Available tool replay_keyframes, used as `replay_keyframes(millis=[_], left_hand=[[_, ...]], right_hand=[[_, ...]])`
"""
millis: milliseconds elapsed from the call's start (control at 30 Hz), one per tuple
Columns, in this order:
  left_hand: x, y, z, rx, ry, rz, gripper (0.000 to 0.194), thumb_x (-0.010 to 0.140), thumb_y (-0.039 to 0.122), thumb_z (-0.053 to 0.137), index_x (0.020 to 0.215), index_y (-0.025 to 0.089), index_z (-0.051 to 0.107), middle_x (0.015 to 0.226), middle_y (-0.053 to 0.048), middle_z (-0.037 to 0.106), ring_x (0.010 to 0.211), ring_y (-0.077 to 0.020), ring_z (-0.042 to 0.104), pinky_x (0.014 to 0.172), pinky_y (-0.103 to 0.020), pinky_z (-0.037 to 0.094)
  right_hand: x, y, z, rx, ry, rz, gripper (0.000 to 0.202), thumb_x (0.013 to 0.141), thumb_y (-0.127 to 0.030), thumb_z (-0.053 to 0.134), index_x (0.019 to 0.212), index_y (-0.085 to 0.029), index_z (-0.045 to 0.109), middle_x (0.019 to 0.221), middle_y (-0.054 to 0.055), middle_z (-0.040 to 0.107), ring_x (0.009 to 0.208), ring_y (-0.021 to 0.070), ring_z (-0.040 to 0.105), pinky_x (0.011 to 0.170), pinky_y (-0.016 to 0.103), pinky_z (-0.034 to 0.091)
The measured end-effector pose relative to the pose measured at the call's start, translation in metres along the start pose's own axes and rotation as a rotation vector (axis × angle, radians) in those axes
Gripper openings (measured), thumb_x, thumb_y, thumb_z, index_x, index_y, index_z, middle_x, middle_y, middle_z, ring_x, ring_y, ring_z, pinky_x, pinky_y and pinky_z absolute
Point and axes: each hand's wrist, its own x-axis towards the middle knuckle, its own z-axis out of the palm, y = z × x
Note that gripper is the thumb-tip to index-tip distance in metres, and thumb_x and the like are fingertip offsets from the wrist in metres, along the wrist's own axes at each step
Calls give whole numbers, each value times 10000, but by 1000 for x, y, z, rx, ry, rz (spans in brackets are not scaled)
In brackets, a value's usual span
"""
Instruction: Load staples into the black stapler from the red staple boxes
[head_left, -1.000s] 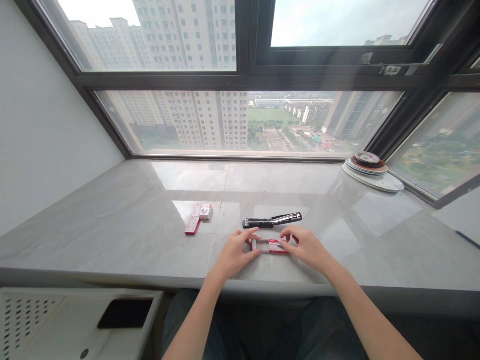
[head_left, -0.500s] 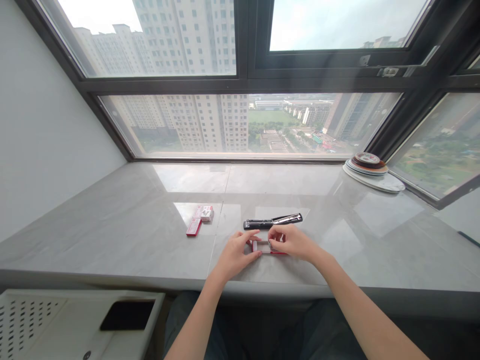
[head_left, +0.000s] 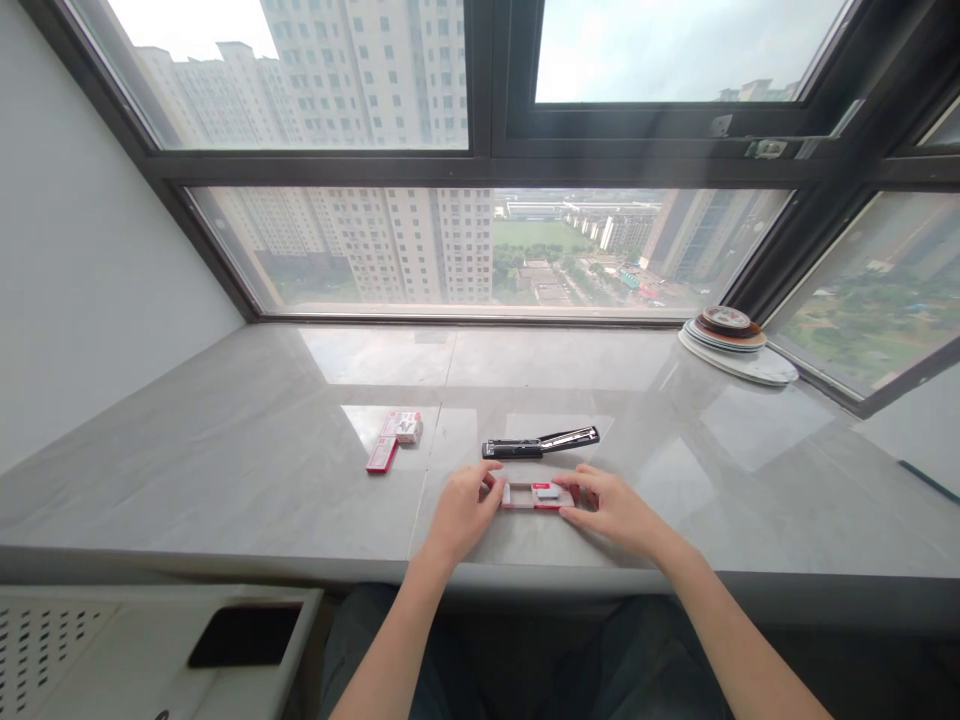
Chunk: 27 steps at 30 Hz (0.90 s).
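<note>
A small red-and-white staple box (head_left: 521, 497) lies on the ledge in front of me, its tray partly slid out of the sleeve. On its right part rests a short grey strip, apparently staples (head_left: 548, 493). My left hand (head_left: 466, 508) pinches the box's left end between thumb and fingers. Thumb below and fingers above, my right hand (head_left: 611, 508) grips the right end. Just beyond both hands lies a black stapler (head_left: 517, 448), its silver magazine swung out to the right.
To the left lie a flat red-and-white box (head_left: 383, 455) and a small white box (head_left: 409, 428). Stacked plates (head_left: 739, 350) stand in the far right corner by the window. A white cabinet (head_left: 135, 640) with a dark phone-like slab (head_left: 246, 636) is at the lower left.
My right hand has moved right, from the middle of the box to its right end. The grey strip now shows lying on the box. The stapler has stayed put.
</note>
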Motion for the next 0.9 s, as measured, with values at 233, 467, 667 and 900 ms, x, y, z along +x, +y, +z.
replay_keyframes(millis=[233, 467, 667, 900], left_hand=[[-2, 7, 15, -25, -52, -12, 227, 999, 376, 495, 1140, 302, 657, 833, 19, 732, 734, -179, 648, 748, -316, 467], [32, -19, -3, 223, 178, -63, 396, 878, 441, 699, 1232, 278, 628, 1186, -67, 671, 1129, -283, 589, 979, -430, 430], [49, -29, -2, 251, 55, -13, 256, 847, 433, 763, 1083, 348, 713, 1410, -10, 594, 1370, -321, 435, 1116, -526, 333], [15, -24, 5, 199, 8, 43, 273, 870, 442, 745, 1121, 342, 703, 1465, -1, 568, 1507, -295, 328, 1246, -528, 186]], right_hand=[[6, -21, 16, -42, 21, -44, 294, 863, -411, 723, 1131, -293, 750, 913, 3, 635, 770, 165, 581, 719, 289, 462], [17, -36, 23, -73, 88, -28, 211, 919, -423, 677, 1036, -301, 803, 811, -2, 605, 707, 151, 572, 695, 279, 427], [23, -51, 27, -213, 20, -121, 158, 934, -381, 666, 930, -299, 801, 764, -6, 653, 675, 149, 571, 633, 274, 348], [42, -43, 21, -136, 139, -140, 204, 964, -379, 612, 1008, -266, 776, 801, 9, 662, 695, 155, 581, 694, 278, 415]])
